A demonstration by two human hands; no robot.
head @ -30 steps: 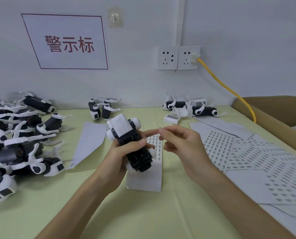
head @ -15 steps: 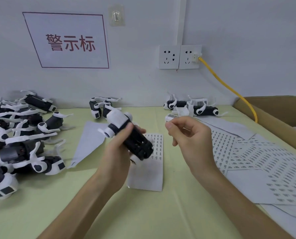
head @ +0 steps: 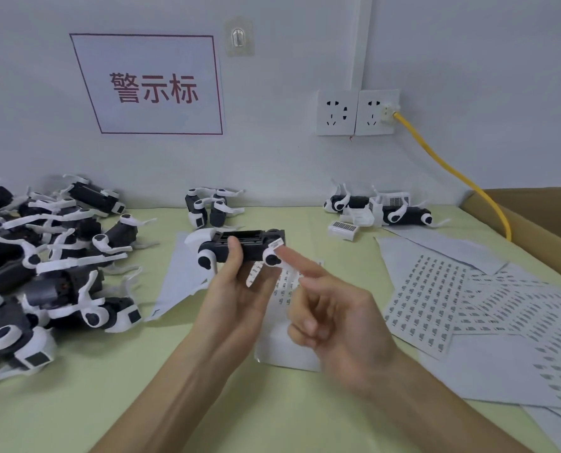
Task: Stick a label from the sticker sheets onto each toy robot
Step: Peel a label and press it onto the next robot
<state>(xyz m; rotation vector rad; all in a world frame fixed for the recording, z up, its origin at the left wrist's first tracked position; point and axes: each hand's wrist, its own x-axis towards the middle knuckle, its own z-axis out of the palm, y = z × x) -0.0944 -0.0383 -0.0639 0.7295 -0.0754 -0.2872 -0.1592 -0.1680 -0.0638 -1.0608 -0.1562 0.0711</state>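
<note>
Toy robot (head: 240, 248) gripped in your left hand (head: 236, 295), label (head: 276, 243) looks on; right hand (head: 331, 308) points 1 straight finger, holds nothing. 9 o'clock pile (head: 53, 291) probably undone.

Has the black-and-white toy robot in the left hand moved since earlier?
Yes. The black-and-white toy robot turned from tilted to level, shifting up-frame of the white sticker sheet.

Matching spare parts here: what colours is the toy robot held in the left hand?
The toy robot is black-bodied with white legs, clearest in the head view.
</note>
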